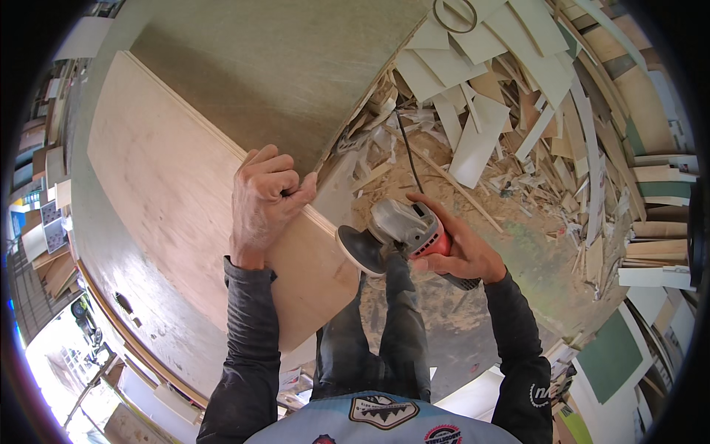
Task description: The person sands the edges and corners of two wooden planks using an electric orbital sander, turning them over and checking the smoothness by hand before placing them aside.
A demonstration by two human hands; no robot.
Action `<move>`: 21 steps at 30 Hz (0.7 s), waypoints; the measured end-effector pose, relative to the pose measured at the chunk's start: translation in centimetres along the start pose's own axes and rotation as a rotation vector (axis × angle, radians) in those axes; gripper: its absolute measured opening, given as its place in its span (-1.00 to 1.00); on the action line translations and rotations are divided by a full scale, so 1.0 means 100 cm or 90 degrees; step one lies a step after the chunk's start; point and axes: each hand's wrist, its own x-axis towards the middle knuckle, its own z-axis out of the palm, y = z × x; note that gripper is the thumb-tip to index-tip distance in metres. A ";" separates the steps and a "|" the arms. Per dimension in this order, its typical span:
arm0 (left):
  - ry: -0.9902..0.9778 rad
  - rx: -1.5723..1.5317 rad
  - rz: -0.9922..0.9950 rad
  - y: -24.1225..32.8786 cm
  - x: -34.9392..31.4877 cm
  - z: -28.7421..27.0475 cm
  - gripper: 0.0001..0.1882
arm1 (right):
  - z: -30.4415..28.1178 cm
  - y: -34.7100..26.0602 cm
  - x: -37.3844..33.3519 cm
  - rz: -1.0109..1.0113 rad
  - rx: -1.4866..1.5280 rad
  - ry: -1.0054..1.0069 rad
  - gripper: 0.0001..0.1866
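A long plywood panel [170, 163] stands on its edge on the worktable, its broad face toward me. My left hand [268, 194] is closed over the panel's top edge near its right end, fingers curled. In my right hand [462, 248] is an angle grinder [410, 228] with a red and grey body. The grinder's round disc [361, 249] lies against or very close to the panel's right end; I cannot tell whether it touches. A black cord [408, 152] runs from the grinder toward the scrap heap.
The worktable [325, 66] reaches under and behind the panel. Right of it, the floor holds a heap of wood offcuts [481, 126], splinters and dust. Boards [662, 237] are stacked along the right side. A toothed dark part [123, 302] lies on the table's near left.
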 end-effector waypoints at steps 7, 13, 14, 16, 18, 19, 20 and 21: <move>0.003 0.001 0.005 -0.001 0.000 0.001 -0.52 | -0.007 -0.008 0.008 0.036 -0.067 -0.022 0.03; -0.014 0.040 0.018 -0.003 0.000 -0.003 -0.58 | -0.003 -0.008 0.007 0.008 -0.077 -0.009 0.03; -0.013 0.037 0.018 -0.002 0.001 -0.003 -0.58 | -0.004 -0.008 0.003 0.019 -0.085 -0.007 0.03; -0.011 0.032 0.019 -0.002 0.001 -0.003 -0.58 | -0.002 -0.005 -0.003 0.008 -0.077 0.003 0.02; -0.015 0.037 0.017 -0.002 0.001 -0.002 -0.58 | 0.003 0.006 -0.008 -0.035 -0.044 0.023 0.02; -0.016 0.040 0.016 -0.002 0.001 -0.002 -0.58 | 0.005 0.008 -0.011 -0.036 -0.032 0.032 0.02; -0.017 0.039 0.018 -0.002 0.001 -0.002 -0.58 | 0.008 0.009 -0.013 -0.038 -0.018 0.040 0.03; -0.018 0.038 0.019 -0.002 0.001 -0.003 -0.58 | 0.011 0.010 -0.015 -0.040 -0.005 0.049 0.03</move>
